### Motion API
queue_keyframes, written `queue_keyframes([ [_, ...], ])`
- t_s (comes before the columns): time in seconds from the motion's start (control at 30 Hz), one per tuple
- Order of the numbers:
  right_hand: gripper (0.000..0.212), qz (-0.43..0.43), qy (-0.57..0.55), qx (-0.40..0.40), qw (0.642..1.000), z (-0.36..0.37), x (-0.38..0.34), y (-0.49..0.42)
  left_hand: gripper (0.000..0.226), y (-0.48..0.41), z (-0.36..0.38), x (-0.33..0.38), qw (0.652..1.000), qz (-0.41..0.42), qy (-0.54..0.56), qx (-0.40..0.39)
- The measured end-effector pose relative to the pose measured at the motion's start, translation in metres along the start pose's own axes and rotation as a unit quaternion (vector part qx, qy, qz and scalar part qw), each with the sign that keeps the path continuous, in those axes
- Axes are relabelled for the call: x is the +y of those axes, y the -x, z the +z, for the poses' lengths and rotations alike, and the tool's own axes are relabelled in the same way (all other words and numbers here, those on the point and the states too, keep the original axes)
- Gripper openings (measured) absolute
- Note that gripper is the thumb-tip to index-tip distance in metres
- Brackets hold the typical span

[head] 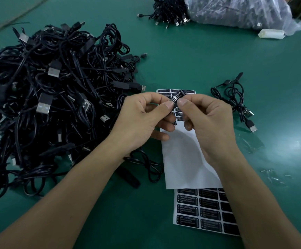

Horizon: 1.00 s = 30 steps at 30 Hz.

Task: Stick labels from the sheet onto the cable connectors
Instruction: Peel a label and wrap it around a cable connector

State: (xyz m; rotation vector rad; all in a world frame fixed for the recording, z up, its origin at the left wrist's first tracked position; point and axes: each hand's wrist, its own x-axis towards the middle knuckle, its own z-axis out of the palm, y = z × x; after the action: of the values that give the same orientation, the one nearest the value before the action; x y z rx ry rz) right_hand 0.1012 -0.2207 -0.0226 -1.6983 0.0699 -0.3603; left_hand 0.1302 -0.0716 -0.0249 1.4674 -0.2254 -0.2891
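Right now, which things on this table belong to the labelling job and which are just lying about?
In the job: left hand and right hand pinching the connector; part-used label sheet; full label sheet; big cable pile; small cable bunch.
Lying about: plastic bag; far cable bundle; white block; clear scraps.

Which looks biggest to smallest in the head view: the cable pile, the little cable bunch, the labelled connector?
Largest: cable pile.
Next: little cable bunch.
Smallest: labelled connector.
The gaps are clear, so there are no ties.
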Motion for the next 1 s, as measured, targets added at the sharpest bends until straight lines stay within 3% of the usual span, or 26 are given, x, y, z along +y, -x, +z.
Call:
queue_keyframes([
  [0.1,0.022,-0.009,0.003,0.003,1.0,0.0027,-0.0003,0.0,0.004,0.0005,0.0008,0.0,1.0,0.0,0.012,-0.005],
  [0.4,0.023,0.002,-0.06,0.03,0.998,0.0069,0.0006,0.0002,0.033,-0.0016,0.0009,-0.0017,0.999,-0.002,0.036,-0.019],
  [0.53,0.022,0.007,-0.058,0.015,0.998,0.0046,0.0001,-0.0005,0.018,-0.0011,0.0,-0.0014,0.999,-0.001,0.021,-0.028],
  [1.0,0.019,-0.012,0.011,-0.013,1.0,0.0006,-0.0012,0.0003,0.006,-0.0004,-0.0006,-0.0005,0.999,-0.006,0.033,0.005],
])
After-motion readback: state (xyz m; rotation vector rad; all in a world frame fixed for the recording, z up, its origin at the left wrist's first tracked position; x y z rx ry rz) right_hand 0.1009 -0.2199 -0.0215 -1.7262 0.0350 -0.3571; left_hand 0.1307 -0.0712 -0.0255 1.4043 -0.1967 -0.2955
